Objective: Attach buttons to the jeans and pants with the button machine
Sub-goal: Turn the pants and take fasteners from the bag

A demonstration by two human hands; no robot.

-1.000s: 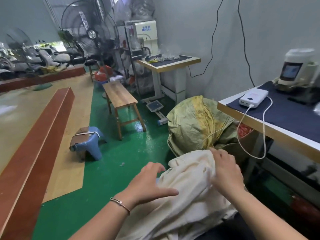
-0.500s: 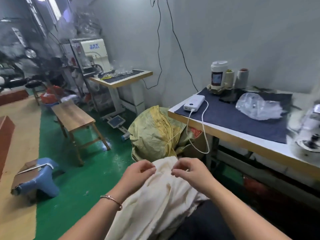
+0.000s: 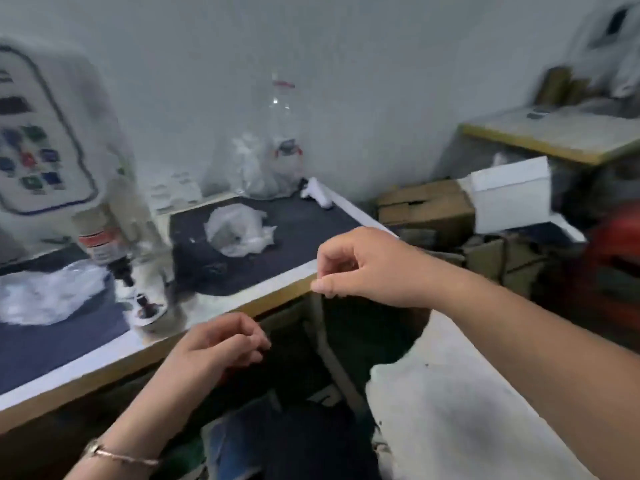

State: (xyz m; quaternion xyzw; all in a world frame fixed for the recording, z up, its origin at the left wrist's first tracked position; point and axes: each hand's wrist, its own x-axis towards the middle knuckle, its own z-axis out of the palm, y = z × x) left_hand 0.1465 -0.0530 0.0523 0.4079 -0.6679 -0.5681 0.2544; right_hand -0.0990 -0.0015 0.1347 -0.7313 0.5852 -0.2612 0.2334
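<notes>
The button machine [image 3: 52, 133] stands at the left of the worktable [image 3: 284, 289], its press head [image 3: 138, 299] low over the table's near edge. My left hand [image 3: 221, 344] hovers just in front of that edge, fingers loosely curled, with nothing seen in it. My right hand [image 3: 367, 268] is higher, over the table's corner, fingers curled toward the thumb, also with nothing visible in it. A pale cream garment [image 3: 450, 410] lies at the lower right, under my right forearm. Dark blue jeans cloth [image 3: 242, 441] shows below, between my arms.
Crumpled clear plastic bags [image 3: 239, 230] lie on the table's dark mat, one [image 3: 45, 296] beside the press head. A clear plastic jug [image 3: 280, 133] stands at the back. Cardboard boxes [image 3: 426, 202] and a white box [image 3: 512, 192] fill the floor on the right, before another table [image 3: 554, 136].
The view has swung right, from the floor and sack to the button machine table. Both hands have let go of the cream garment and risen toward the table edge.
</notes>
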